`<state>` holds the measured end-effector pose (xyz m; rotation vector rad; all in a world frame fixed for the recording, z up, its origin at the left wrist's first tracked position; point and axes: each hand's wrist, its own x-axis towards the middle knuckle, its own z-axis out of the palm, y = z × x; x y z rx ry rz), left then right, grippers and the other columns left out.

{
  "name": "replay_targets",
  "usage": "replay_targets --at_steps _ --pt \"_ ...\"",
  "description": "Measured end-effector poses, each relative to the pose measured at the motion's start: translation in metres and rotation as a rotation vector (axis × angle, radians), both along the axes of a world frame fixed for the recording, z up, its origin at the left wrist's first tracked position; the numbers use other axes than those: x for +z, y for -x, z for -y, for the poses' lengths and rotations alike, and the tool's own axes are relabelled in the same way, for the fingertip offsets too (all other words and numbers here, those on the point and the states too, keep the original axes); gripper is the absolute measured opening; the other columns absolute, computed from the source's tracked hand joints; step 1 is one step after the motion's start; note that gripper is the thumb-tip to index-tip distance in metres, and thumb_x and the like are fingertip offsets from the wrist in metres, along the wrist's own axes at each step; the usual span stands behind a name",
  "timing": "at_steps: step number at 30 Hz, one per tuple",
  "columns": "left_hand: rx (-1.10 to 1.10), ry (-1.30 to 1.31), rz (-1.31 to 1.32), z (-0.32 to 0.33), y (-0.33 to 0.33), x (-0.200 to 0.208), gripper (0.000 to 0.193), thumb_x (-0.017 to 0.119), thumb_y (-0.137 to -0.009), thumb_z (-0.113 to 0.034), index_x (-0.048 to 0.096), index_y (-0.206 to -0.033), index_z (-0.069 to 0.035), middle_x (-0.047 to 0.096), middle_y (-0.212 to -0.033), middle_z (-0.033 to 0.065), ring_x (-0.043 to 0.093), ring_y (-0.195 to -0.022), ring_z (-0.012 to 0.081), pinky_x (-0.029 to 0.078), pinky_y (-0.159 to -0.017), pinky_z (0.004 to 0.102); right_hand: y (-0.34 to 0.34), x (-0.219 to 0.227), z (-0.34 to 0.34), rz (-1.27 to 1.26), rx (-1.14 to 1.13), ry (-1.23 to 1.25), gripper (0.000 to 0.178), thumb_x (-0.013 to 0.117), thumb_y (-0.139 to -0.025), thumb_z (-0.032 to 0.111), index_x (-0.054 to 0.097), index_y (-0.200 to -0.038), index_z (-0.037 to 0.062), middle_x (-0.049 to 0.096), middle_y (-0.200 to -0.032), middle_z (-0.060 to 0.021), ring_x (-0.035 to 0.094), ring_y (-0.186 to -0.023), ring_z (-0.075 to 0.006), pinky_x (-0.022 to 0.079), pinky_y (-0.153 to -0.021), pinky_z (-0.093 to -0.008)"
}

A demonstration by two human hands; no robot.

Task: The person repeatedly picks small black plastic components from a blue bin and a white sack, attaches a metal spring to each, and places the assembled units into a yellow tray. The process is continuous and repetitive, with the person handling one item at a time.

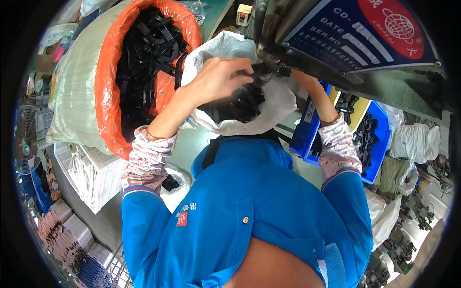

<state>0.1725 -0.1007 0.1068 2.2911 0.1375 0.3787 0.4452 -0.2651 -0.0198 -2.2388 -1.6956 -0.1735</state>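
A small black part (263,72) is pinched in the fingers of the left hand (218,77), just above centre of the frame, and is held up against the metal head of a machine (384,81) that fills the upper right. It appears to be pressed there so that the machine's tip can reach it. The right hand (300,77) is raised to the same spot from the other side, but it is mostly hidden under the machine, so its grip cannot be told. The part looks dark, matte and moulded; its exact shape is too small to make out. Directly beneath the hands, a white bag (273,98) of similar black pieces lies open. An orange-lined sack (108,81) of more black parts is seen at upper left, and a blue bin (377,144) at right.
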Motion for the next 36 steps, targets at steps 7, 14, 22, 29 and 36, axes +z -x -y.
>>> replay_targets --at_steps 7,14,22,29,36 --pt "0.103 -0.401 0.12 0.019 0.053 -0.045 0.038 0.074 -0.079 -0.022 0.066 -0.114 -0.011 0.059 -0.127 0.0183 0.054 -0.118 0.0379 0.043 -0.097 0.0464 0.067 0.096 0.017 -1.684 -0.059 -0.251 0.015 0.065 -0.092 0.011 0.07 -0.103 0.0018 0.069 -0.096 -0.0067 0.062 -0.083 -0.0151 0.049 -0.077 -0.0292" --pt "0.135 -0.079 0.108 0.082 0.103 -0.081 0.036 0.068 -0.082 -0.007 0.063 -0.118 -0.004 0.06 -0.126 0.0157 0.056 -0.113 0.0339 0.044 -0.097 0.0435 0.074 0.108 0.002 -1.553 0.131 -0.178 0.019 0.068 -0.091 0.017 0.068 -0.101 0.0007 0.063 -0.085 -0.003 0.058 -0.076 -0.0124 0.047 -0.07 -0.0265" --pt "0.827 -0.232 -0.17 0.043 0.218 -0.088 0.033 0.065 -0.08 0.0 0.065 -0.112 -0.006 0.068 -0.106 0.0133 0.063 -0.094 0.031 0.053 -0.079 0.0392 0.074 0.12 -0.008 -1.739 -0.062 0.036 0.033 0.068 -0.091 0.024 0.065 -0.118 0.0038 0.047 -0.069 0.0043 0.038 -0.058 -0.0074 0.032 -0.055 -0.0256" --pt "0.776 -0.534 -0.927 -0.052 0.285 -0.114 0.022 0.053 -0.088 -0.008 0.056 -0.109 -0.003 0.065 -0.089 0.0234 0.064 -0.086 0.0434 0.051 -0.071 0.0523 0.066 0.124 0.032 -1.547 0.049 -0.069 0.033 0.064 -0.095 0.03 0.065 -0.113 0.0029 0.047 -0.069 0.0043 0.039 -0.058 -0.0061 0.031 -0.053 -0.0234" --pt "1.075 -0.031 0.153 0.025 0.248 -0.012 0.026 0.061 -0.095 -0.011 0.062 -0.116 0.003 0.072 -0.095 0.0142 0.067 -0.082 0.0146 0.053 -0.071 0.0278 0.045 0.164 0.209 -1.111 -0.26 -0.266 0.023 0.056 -0.098 0.018 0.067 -0.106 -0.0011 0.057 -0.071 -0.0005 0.05 -0.06 -0.0062 0.039 -0.057 -0.0212"
